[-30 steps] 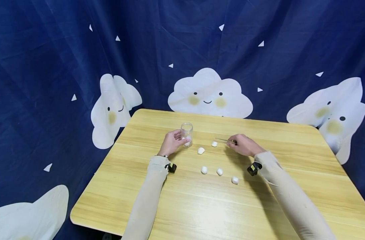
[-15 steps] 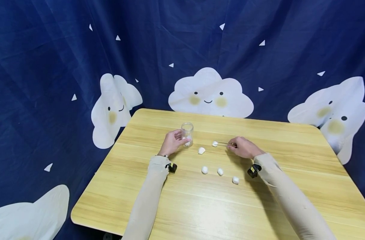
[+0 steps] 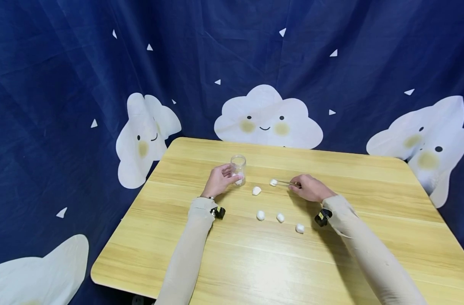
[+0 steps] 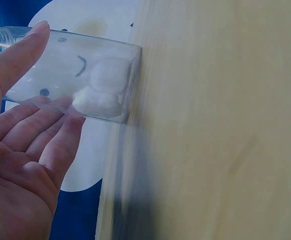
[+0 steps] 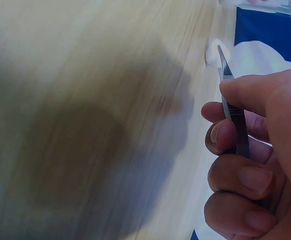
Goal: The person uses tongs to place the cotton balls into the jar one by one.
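Observation:
My left hand (image 3: pixel 218 182) holds a clear jar (image 3: pixel 238 162) upright on the table, thumb on one side and fingers on the other. White cotton balls (image 4: pixel 108 75) lie at the bottom of the jar in the left wrist view. Between thumb and fingers, my right hand (image 3: pixel 311 188) pinches metal tweezers (image 5: pixel 239 122), which point left. The tweezer tips are at a cotton ball (image 3: pixel 273 182) to the right of the jar; one tip overlaps it in the right wrist view. Whether they grip it firmly I cannot tell.
Another cotton ball (image 3: pixel 256 191) lies between the jar and the tweezers. Nearer the front are more cotton balls (image 3: pixel 280 217) in a loose row on the wooden table (image 3: pixel 148 245). A blue curtain (image 3: pixel 193 51) with cloud prints hangs behind the table.
The tweezers have come down from just above the cotton ball, and their tips now meet it. The left hand and the jar stay in place.

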`<state>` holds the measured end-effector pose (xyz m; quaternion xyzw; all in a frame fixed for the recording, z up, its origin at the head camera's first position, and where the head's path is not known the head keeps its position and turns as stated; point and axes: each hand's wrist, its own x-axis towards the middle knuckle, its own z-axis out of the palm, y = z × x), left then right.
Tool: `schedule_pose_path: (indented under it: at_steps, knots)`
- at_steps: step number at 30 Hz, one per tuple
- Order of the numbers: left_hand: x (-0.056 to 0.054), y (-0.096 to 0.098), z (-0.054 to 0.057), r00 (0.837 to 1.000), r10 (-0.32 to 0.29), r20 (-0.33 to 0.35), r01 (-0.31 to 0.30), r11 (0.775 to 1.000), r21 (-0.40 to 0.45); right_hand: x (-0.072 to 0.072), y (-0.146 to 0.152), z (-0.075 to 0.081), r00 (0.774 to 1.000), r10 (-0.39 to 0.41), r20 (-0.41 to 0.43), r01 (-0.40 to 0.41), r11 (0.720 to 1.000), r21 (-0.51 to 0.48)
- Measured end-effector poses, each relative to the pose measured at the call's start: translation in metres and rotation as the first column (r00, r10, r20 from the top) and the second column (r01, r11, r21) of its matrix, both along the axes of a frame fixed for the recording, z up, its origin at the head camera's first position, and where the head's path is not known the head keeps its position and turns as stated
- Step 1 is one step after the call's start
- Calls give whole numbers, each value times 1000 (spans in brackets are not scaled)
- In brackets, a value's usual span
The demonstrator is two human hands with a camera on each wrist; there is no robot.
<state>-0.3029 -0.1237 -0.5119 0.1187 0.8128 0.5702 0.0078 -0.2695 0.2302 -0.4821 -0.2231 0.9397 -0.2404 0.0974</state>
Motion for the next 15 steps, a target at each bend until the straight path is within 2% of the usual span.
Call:
schedule_pose_path:
  at_steps: [15]
  knots:
    - [-1, 0, -1, 1000, 7, 20, -7, 1000, 13, -3, 1, -5, 999, 38, 0, -38, 999, -15]
